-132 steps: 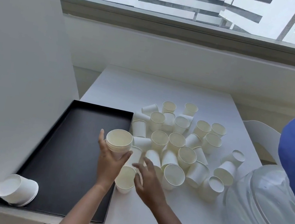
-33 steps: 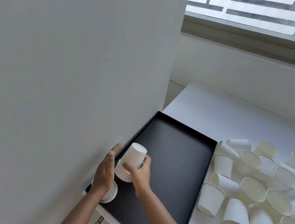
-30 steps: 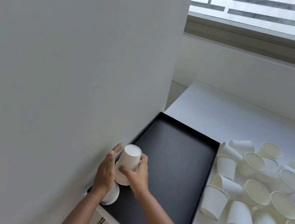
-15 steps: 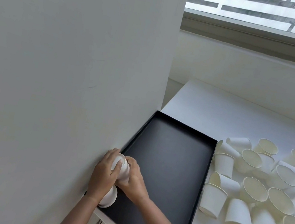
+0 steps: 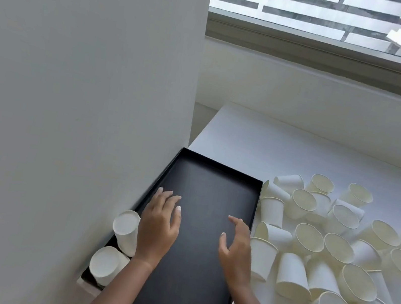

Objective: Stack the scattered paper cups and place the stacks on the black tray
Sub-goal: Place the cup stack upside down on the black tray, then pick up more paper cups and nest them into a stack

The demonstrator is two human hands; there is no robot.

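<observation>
A: Both hands are lifting off the stack [image 5: 125,229] they were pressing half a second ago. The left hand [image 5: 159,227] and right hand [image 5: 235,248] are hovering empty, fingers spread.
B: Where is it sitting?
A: Just left of the left hand, upside down in the black tray [image 5: 205,179], with a second stack [image 5: 106,264] behind that hand.
B: Next?
A: Likely reaching right of the right hand and nesting more scattered cups [image 5: 308,239].

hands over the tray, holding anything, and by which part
Nothing is held: the left hand and the right hand are both open over the black tray.
</observation>
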